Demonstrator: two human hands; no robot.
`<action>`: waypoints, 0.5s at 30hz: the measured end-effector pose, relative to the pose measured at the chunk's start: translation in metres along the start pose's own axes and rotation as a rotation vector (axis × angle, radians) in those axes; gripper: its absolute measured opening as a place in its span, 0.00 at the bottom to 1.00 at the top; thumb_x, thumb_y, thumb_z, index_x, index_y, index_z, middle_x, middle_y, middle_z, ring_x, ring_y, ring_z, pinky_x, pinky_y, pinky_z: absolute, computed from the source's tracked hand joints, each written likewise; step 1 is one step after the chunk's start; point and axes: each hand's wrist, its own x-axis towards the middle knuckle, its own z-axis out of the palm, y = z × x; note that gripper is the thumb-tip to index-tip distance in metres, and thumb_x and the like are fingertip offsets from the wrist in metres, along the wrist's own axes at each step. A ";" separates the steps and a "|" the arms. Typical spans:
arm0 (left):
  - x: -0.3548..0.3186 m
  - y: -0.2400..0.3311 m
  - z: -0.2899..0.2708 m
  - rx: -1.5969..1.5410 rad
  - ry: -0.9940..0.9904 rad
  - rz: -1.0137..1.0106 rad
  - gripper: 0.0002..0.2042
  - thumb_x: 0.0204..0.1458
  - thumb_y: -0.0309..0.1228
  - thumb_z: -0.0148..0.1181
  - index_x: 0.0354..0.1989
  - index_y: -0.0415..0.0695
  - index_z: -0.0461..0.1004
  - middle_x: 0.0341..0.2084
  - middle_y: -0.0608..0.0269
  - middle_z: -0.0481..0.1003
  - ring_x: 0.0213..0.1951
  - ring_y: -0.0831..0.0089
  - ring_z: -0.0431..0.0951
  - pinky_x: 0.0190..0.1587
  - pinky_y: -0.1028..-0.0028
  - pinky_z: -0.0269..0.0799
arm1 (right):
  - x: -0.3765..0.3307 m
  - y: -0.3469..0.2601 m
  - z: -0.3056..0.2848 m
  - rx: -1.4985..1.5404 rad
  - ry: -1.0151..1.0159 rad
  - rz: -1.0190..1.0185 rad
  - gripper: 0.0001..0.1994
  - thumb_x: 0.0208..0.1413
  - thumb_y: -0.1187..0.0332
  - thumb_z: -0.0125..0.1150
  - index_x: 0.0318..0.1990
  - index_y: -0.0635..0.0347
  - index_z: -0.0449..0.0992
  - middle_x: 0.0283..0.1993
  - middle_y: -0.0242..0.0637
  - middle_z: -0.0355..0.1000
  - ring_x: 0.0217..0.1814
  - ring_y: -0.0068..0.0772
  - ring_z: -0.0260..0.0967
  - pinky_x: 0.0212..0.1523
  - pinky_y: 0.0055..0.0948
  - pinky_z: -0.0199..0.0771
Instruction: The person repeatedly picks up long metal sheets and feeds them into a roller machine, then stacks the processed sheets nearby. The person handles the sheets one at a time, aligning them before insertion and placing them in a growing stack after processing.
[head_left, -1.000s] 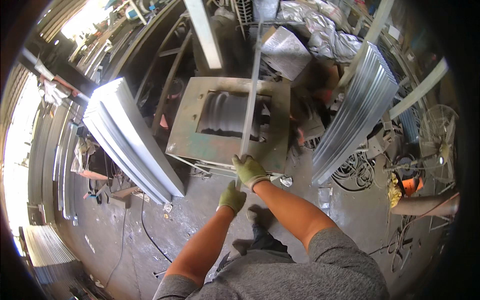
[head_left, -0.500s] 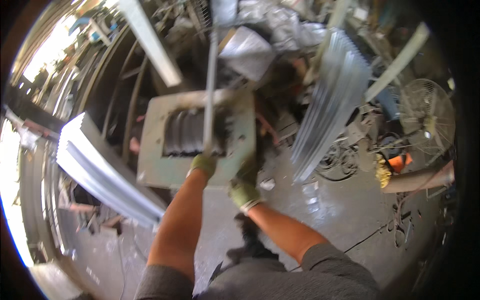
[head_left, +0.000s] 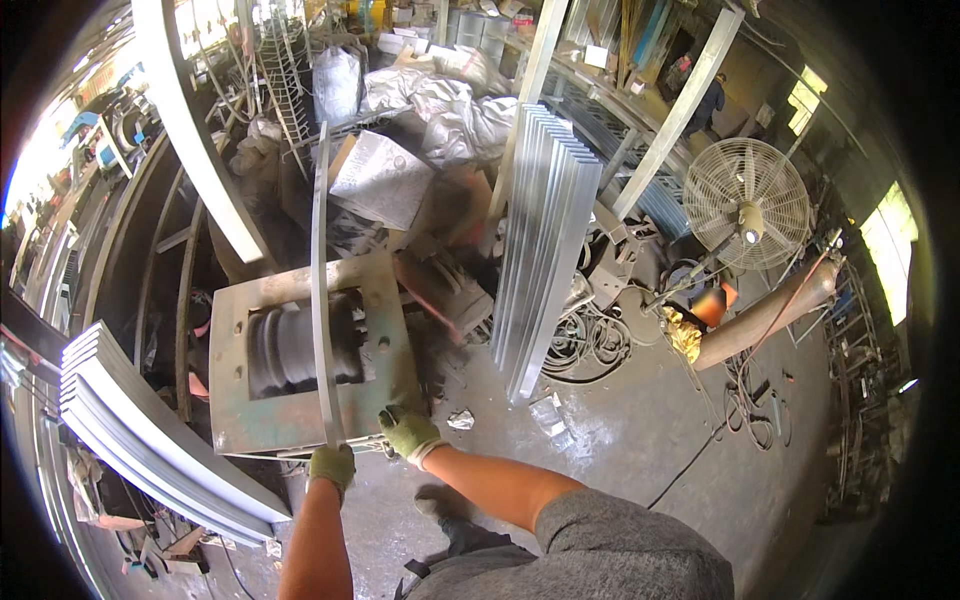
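Note:
My left hand (head_left: 332, 468), in a green-cream work glove, is closed around the near end of a long, narrow metal bar (head_left: 319, 270). The bar runs away from me across a boxy, worn green machine (head_left: 240, 410), passing over the rectangular opening in its top. Dark grooved rollers (head_left: 285, 350) show inside that opening. My right hand (head_left: 408, 432), gloved alike, is at the machine's near right corner, its visible fingers apart and no object seen in it. Whether its fingertips press on the casing is hard to tell.
Bundled metal profiles (head_left: 150, 430) lean at the left, and another upright stack (head_left: 545, 250) stands right of the machine. Farther right are a large caged fan (head_left: 748, 205), coiled cable (head_left: 590, 340) and a long cylinder (head_left: 765, 315). White sacks (head_left: 440, 105) and a box (head_left: 382, 180) lie behind.
The view has swung up and to the right. My left hand and the bar's near end have come back from over the opening to the machine's near edge. My right hand has shifted to the near corner.

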 end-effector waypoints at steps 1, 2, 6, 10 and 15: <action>-0.016 -0.006 0.010 -0.034 0.013 -0.149 0.21 0.68 0.41 0.56 0.32 0.35 0.82 0.22 0.51 0.83 0.27 0.58 0.88 0.30 0.55 0.81 | -0.001 -0.005 -0.004 0.016 0.029 -0.035 0.22 0.74 0.48 0.49 0.52 0.57 0.82 0.49 0.58 0.82 0.51 0.64 0.80 0.53 0.55 0.78; -0.034 -0.009 0.018 -0.108 0.061 -0.141 0.21 0.67 0.42 0.57 0.31 0.35 0.81 0.22 0.51 0.83 0.26 0.59 0.88 0.29 0.56 0.81 | -0.001 -0.011 -0.008 0.029 0.065 -0.081 0.23 0.74 0.48 0.50 0.52 0.57 0.81 0.49 0.58 0.82 0.51 0.64 0.80 0.53 0.54 0.78; -0.128 0.004 0.030 -0.145 0.088 -0.158 0.23 0.65 0.46 0.57 0.36 0.34 0.83 0.29 0.38 0.85 0.34 0.45 0.88 0.38 0.51 0.83 | 0.020 -0.043 -0.015 0.047 0.160 -0.200 0.24 0.73 0.47 0.53 0.49 0.62 0.80 0.50 0.60 0.82 0.50 0.65 0.80 0.54 0.53 0.78; -0.224 0.028 0.019 -0.194 -0.010 -0.317 0.19 0.64 0.46 0.58 0.50 0.44 0.83 0.44 0.36 0.84 0.51 0.36 0.83 0.54 0.45 0.79 | 0.040 -0.072 -0.008 0.163 0.174 -0.206 0.27 0.70 0.44 0.57 0.56 0.62 0.77 0.50 0.58 0.82 0.51 0.63 0.81 0.52 0.54 0.80; -0.305 0.018 0.038 -0.259 -0.054 -0.322 0.18 0.66 0.45 0.56 0.53 0.45 0.79 0.45 0.38 0.84 0.51 0.36 0.84 0.54 0.45 0.79 | 0.048 -0.098 0.002 -0.011 0.269 -0.236 0.41 0.67 0.35 0.59 0.70 0.67 0.69 0.69 0.66 0.72 0.70 0.68 0.72 0.70 0.53 0.72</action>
